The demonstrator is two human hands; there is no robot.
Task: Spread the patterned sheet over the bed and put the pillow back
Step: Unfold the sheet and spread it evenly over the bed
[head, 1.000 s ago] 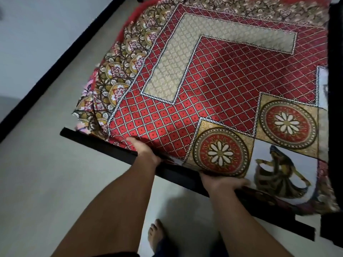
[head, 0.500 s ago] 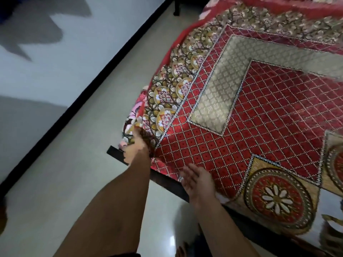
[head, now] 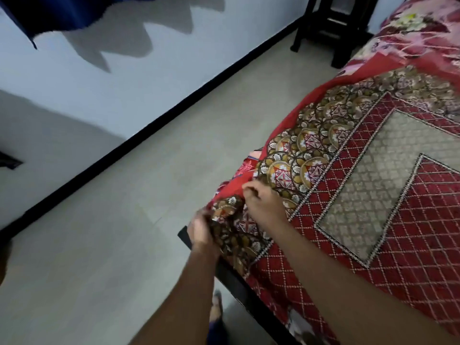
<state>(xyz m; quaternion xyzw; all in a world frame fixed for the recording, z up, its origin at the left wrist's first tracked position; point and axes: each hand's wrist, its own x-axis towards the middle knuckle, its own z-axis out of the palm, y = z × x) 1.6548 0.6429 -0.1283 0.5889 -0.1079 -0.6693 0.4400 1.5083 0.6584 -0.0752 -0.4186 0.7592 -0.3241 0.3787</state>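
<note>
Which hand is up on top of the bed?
The right hand. It rests on the sheet, while the left hand grips the sheet's corner at the bed's edge.

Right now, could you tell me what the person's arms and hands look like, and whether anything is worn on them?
Both forearms are bare, with no sleeves in view. The left hand and right hand carry no gloves, watch or bracelets that I can see.

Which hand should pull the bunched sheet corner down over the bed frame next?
Left, probably. The left hand is at the bunched sheet corner beside the bed frame; the right hand rests higher on the sheet.
</note>
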